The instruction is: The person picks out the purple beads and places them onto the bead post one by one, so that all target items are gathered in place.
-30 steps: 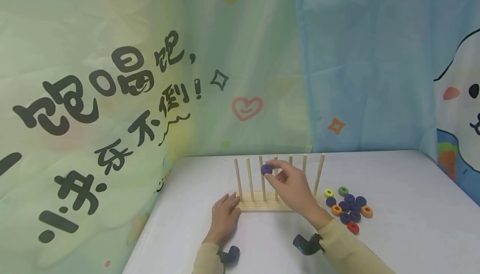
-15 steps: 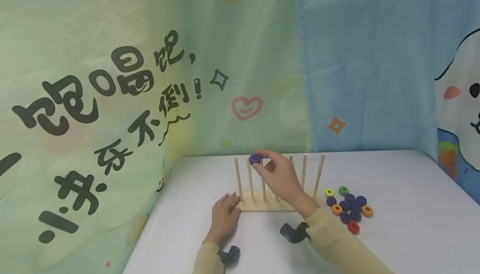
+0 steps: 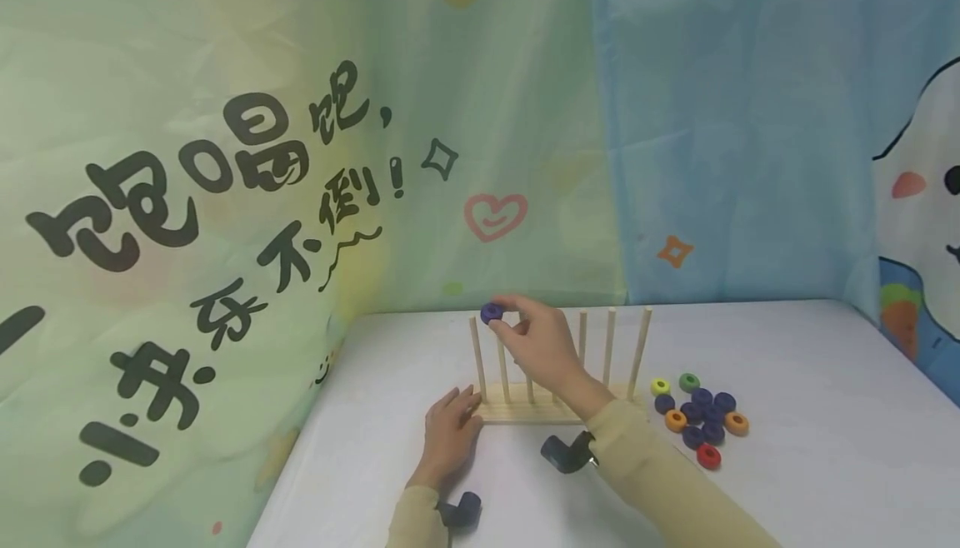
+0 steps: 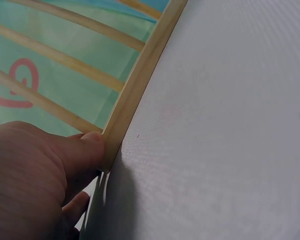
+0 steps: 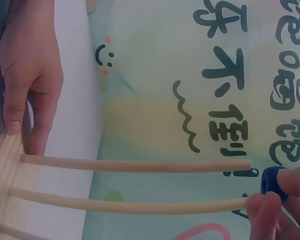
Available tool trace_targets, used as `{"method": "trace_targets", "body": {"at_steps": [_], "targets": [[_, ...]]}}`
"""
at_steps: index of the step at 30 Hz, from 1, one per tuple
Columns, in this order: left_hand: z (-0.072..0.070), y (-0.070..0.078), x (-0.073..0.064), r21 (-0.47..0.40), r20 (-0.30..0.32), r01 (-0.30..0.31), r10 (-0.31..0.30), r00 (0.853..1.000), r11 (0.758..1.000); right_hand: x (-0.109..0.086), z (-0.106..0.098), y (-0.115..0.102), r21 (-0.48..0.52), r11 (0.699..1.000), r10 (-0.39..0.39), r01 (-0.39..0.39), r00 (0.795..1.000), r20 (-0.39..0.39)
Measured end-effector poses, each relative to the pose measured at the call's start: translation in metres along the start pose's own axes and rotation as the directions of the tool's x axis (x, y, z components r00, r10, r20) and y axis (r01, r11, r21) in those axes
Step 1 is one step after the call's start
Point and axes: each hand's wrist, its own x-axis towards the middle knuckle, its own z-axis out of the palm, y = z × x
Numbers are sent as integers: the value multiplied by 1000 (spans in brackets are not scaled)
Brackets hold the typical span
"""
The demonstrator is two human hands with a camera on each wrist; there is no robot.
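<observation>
My right hand (image 3: 542,348) pinches a dark purple wooden ring bead (image 3: 491,313) between thumb and fingers. In the head view the bead is up at the tops of the two leftmost pegs (image 3: 478,361) of a wooden peg rack (image 3: 517,413). The right wrist view puts the bead (image 5: 270,181) just beyond the peg tips, its hole facing them. My left hand (image 3: 448,441) holds the rack's left end, with the thumb against the front edge of the base (image 4: 135,92) and the fingers at its end. The pegs that show carry no beads.
Several loose beads lie right of the rack: purple ones (image 3: 713,432), orange ones (image 3: 737,424), a red one (image 3: 708,456), a yellow one (image 3: 660,386) and a green one (image 3: 689,382). The white table (image 3: 825,481) ends at a printed curtain (image 3: 487,115).
My right hand has moved left along the rack and slightly up with the purple bead, from the third peg toward the leftmost pegs. My left hand stays at the base.
</observation>
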Motion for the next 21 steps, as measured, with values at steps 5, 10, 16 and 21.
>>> {"method": "trace_targets", "body": {"at_steps": [5,10,16,21], "targets": [[0,-1,1,-2,11,3,-3,1000,1000,4,6,0,-2,1000,15,-15,1000,6],[0,-1,1,-14,15,7,-7,1000,1000,7,10,-1,-8,1000,-1,1,1000,16],[1,-2,1,-10,15,17,-17,1000,1000,9,17,1,-21,1000,-21,22,1000,17],[1,-2,1,-5,6,8,-8,1000,1000,10,21,0,-41,998,-37,37,999,1]]}}
